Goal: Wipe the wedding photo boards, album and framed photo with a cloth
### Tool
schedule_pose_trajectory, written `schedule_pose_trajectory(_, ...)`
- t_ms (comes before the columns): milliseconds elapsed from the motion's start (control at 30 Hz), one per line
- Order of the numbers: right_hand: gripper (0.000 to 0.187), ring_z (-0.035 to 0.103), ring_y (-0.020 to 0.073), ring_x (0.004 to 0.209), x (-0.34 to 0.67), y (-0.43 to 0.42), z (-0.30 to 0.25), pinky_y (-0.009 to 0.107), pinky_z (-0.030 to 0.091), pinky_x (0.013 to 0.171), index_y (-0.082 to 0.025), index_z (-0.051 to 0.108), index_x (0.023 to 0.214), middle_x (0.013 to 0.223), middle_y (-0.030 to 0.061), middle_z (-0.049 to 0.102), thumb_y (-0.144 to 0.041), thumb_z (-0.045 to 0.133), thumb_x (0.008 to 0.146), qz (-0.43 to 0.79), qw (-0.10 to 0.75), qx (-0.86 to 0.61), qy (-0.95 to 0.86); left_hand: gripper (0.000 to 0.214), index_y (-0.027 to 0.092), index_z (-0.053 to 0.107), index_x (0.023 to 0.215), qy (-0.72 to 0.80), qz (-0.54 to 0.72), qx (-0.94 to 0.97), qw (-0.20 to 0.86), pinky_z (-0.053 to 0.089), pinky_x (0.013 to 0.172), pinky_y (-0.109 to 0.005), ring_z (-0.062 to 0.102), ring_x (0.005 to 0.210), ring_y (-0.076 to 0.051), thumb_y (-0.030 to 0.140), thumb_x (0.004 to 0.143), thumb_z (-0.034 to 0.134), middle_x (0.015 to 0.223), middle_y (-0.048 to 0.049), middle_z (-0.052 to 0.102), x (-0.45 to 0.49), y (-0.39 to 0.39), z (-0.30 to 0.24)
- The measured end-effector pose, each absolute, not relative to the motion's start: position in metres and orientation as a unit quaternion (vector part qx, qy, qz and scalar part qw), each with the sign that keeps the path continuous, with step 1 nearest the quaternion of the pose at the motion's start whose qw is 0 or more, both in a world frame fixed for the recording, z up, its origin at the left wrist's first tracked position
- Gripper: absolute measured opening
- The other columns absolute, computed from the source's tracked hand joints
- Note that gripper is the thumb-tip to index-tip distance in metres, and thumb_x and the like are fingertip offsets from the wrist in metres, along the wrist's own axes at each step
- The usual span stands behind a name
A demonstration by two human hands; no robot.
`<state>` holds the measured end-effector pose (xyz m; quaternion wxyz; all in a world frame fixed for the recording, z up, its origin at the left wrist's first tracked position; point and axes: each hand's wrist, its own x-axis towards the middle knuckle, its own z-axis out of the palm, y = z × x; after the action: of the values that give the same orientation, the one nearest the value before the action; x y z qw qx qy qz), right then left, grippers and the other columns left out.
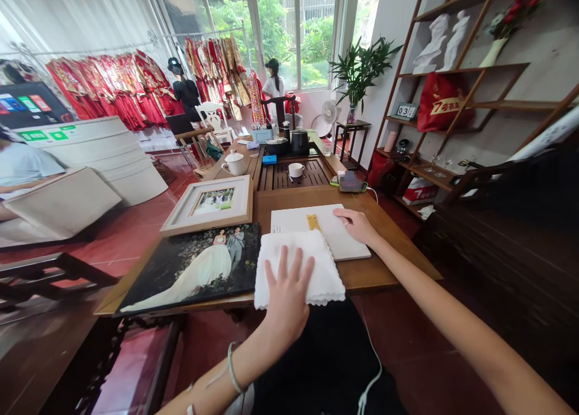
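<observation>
Under my left hand [289,291] lies a white cloth [328,276] with a scalloped edge; the fingers are spread flat on it. The cloth covers the near left part of a white book or board [346,237] bearing a yellow cat-like figure [313,222]. My right hand [356,225] rests on the far right part of that white board, fingers stretched out, the fingertips at its top edge. To the left lies a dark wedding photo panel [190,267], and behind it a framed photo [212,202] in a pale wooden frame.
A wooden tea tray [275,177] carries a white cup [296,171] and a dark kettle [299,142]. A lidded white mug [234,163] stands at left, a phone [350,181] at right. Shelves [452,71] rise on the right. Two people stand near clothing racks; another sits at far left.
</observation>
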<state>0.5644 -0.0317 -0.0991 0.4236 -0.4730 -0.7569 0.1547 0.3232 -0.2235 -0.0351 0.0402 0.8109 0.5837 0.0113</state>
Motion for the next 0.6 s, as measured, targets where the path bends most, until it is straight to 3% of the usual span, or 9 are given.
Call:
schedule_pose_trajectory(233,0.037,0.064,0.0218,0.113,0.564,-0.031,-0.099,0.044,0.045,0.106,-0.022,0.075,0.1,0.114,0.004,0.072,-0.008,0.047,0.08,0.156,0.422,-0.474,-0.757,0.097,0.028,0.025,0.15,0.572,0.002,0.817,0.071,0.01,0.113,-0.068,-0.002,0.148,-0.033,0.003,0.059,0.045,0.161,0.001,0.016,0.315,-0.215,-0.025)
schedule_pose_trajectory(467,0.037,0.065,0.0223,0.112,0.564,-0.032,-0.097,0.043,0.046,0.106,-0.021,0.075,0.1,0.115,0.0055,0.072,-0.009,0.046,0.081,0.154,0.417,-0.477,-0.758,0.076,0.025,0.03,0.148,0.599,0.026,0.799,0.052,0.019,0.107,-0.073,0.009,0.146,-0.038,0.008,0.075,0.047,0.158,-0.0071,0.027,0.324,-0.147,-0.021)
schedule_pose_trajectory(600,0.037,0.064,0.0222,0.113,0.564,-0.033,-0.097,0.043,0.045,0.106,-0.021,0.075,0.102,0.116,0.0056,0.071,-0.009,0.046,0.082,0.152,0.413,-0.478,-0.76,0.068,0.022,0.035,0.145,0.626,0.038,0.778,0.042,0.016,0.106,-0.075,0.011,0.145,-0.041,0.011,0.079,0.048,0.156,-0.0101,0.028,0.33,-0.088,-0.022)
